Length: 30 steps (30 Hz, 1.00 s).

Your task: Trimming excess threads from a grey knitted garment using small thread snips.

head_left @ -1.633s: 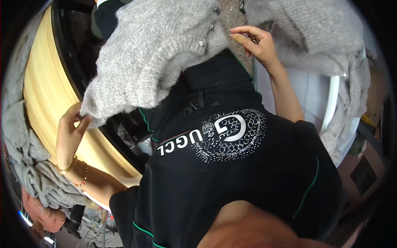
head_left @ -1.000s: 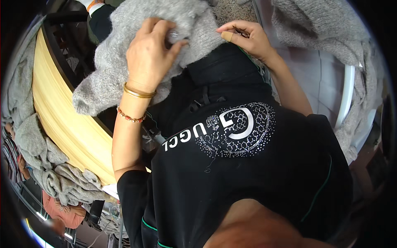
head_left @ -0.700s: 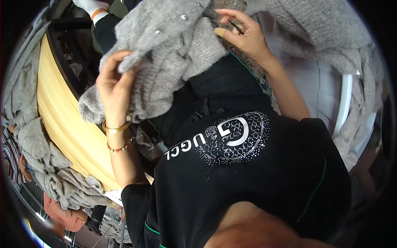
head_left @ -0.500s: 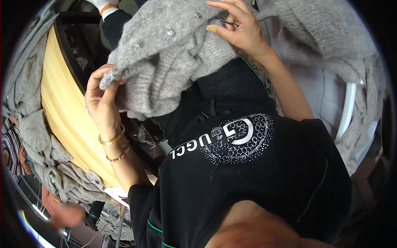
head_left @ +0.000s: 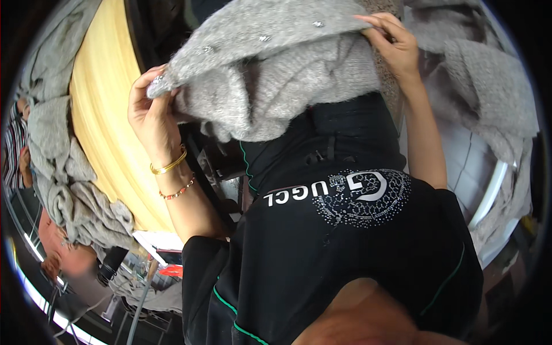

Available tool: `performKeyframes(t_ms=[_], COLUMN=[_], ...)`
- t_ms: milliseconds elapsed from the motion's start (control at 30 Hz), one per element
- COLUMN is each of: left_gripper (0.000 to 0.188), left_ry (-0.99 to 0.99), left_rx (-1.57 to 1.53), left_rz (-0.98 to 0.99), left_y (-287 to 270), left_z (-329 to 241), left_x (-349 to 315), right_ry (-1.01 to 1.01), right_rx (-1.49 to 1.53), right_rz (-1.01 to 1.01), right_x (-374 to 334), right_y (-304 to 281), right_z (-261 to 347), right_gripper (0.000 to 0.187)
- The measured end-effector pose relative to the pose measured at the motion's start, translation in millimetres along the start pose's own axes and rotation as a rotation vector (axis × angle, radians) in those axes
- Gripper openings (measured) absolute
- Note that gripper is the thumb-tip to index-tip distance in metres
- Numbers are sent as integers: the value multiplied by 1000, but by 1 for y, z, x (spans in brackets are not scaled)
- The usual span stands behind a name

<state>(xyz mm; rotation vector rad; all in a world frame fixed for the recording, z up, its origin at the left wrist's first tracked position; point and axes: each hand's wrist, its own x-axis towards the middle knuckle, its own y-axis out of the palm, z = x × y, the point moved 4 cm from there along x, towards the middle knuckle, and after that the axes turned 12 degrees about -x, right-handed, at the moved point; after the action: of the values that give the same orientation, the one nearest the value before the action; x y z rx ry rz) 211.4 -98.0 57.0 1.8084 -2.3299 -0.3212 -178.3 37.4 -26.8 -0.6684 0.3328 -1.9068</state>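
A fuzzy grey knit cardigan (head_left: 276, 75) lies bunched over my lap, its button band drawn out between both hands. Shiny, jewelled buttons (head_left: 264, 38) are spaced along the band. At the left, my left hand (head_left: 152, 112) is closed on the band's end, thumb and fingers pinching it beside a sparkling button. My right hand (head_left: 397, 52) pinches the band's other end at the upper right, fingertips pressed on the knit. A small dark thing shows among the right hand's curled fingers; too little of it is visible to name.
To the left runs a curved pale-yellow tabletop (head_left: 100, 75), with heaped grey knits (head_left: 80, 190) along its far side. More grey knitwear (head_left: 489, 86) hangs over a white-rimmed container (head_left: 489, 195) at the right. Other people (head_left: 14, 149) are at the far left.
My right hand has moved right and now pinches the band's edge. The band is stretched longer and straighter between my hands. My left hand keeps its end, slightly higher in view.
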Motion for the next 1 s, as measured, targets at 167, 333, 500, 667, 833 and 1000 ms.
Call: performKeyframes(t_ms=[167, 333, 500, 667, 833, 1000], left_gripper=[19, 18, 19, 20, 20, 16], left_ry=[64, 170, 182, 260, 290, 340], left_rx=[-11, -15, 52, 79, 92, 149], left_rz=[-77, -15, -12, 70, 90, 110], left_y=[-10, -10, -4, 10, 19, 16], left_z=[-6, -10, -9, -11, -11, -9], left_x=[-1, 1, -1, -5, -7, -6], right_ry=[-17, -69, -113, -22, 56, 4], right_rx=[-3, -145, -254, -304, -264, -308], right_rz=[-111, -209, -283, -290, -282, -351], right_x=[-6, -21, -32, -44, -50, -55], right_y=[-20, -44, -63, -72, -72, -81], right_z=[18, 25, 21, 12, 5, -1], right_gripper=[25, 25, 27, 28, 28, 26])
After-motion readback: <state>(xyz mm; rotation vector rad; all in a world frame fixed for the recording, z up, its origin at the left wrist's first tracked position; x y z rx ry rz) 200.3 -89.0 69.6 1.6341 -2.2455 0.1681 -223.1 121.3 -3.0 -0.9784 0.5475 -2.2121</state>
